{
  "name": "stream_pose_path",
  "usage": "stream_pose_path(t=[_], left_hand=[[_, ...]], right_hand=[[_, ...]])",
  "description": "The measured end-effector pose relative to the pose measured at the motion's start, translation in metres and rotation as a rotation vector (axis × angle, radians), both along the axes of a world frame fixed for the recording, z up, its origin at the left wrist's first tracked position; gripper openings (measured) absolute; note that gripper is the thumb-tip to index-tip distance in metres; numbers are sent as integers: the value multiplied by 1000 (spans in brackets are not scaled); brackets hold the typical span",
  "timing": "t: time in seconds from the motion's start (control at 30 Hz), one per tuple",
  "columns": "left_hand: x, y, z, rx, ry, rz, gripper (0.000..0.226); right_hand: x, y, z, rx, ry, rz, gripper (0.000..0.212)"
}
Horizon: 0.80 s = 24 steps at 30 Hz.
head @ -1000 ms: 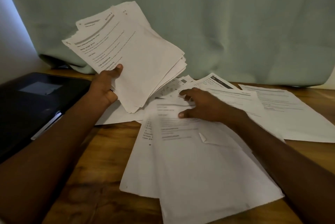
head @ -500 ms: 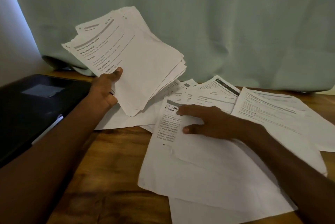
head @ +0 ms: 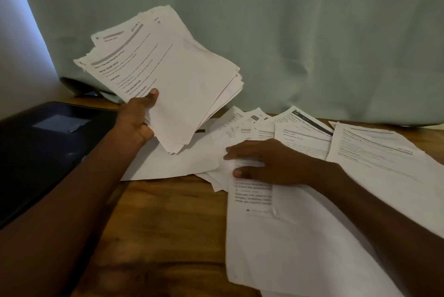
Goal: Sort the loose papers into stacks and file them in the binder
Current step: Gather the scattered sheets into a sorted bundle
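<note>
My left hand [head: 138,116] grips a thick, uneven stack of printed papers [head: 173,75] by its lower corner and holds it raised and tilted above the table, thumb on the top sheet. Loose papers [head: 300,243] lie fanned over the right half of the wooden table [head: 153,224]. My right hand [head: 266,162] lies flat on these loose sheets, fingers stretched toward the left, pressing on a white sheet near the middle. The closed black binder [head: 48,143] rests on the table at the far left, beside my left forearm.
A pale green curtain [head: 288,32] hangs behind the table and drapes onto its back edge. More printed sheets [head: 384,159] overlap toward the right edge of the view. Bare wood shows between my forearms at the front.
My right hand has slid the loose sheets rightward and toward me, and a different page now lies under it. The left hand's stack has stayed raised, barely moving.
</note>
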<state>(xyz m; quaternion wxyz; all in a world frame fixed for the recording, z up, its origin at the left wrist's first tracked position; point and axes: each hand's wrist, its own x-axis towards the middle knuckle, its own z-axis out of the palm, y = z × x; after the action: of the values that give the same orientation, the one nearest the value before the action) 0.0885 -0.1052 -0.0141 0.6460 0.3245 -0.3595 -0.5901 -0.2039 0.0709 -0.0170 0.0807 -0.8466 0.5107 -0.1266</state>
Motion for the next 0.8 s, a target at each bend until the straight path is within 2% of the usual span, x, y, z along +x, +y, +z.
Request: stream_pose_path(t=[0.1,0.2,0.23,0.33,0.4,0.5,0.57,0.63,0.7,0.8], left_hand=[[1,-1,-1,20,-14,-14,43],[-1,0,-1,31,0,-52,39],[-1,0,-1,28,8,-58,38],[1,3,1,17,22,-69,41],[1,4,1,24,25,-70,43],[0,5,0,19,19,-68,45],[-3,6,-2,21,16,-59,45],[-4,6,-3,9,4,-60,45],[-4,5,-3,-7,-11,-73,45],[-8,6,-4,-14,-3,-87,43]], right_hand=[[-22,13,4,29,-188,15,35],[-36,17,12,37,-277,-80,17],[-37,17,15,46,-279,-125,17],[-35,2,15,-68,-126,-236,25],[-27,-15,10,-154,-62,-214,27],[-4,-35,6,-30,-30,-210,61],[10,-44,0,59,85,-204,80],[16,-44,-6,20,210,-183,88],[18,-35,-8,-78,140,-126,76],[20,-25,-11,-142,-109,29,43]])
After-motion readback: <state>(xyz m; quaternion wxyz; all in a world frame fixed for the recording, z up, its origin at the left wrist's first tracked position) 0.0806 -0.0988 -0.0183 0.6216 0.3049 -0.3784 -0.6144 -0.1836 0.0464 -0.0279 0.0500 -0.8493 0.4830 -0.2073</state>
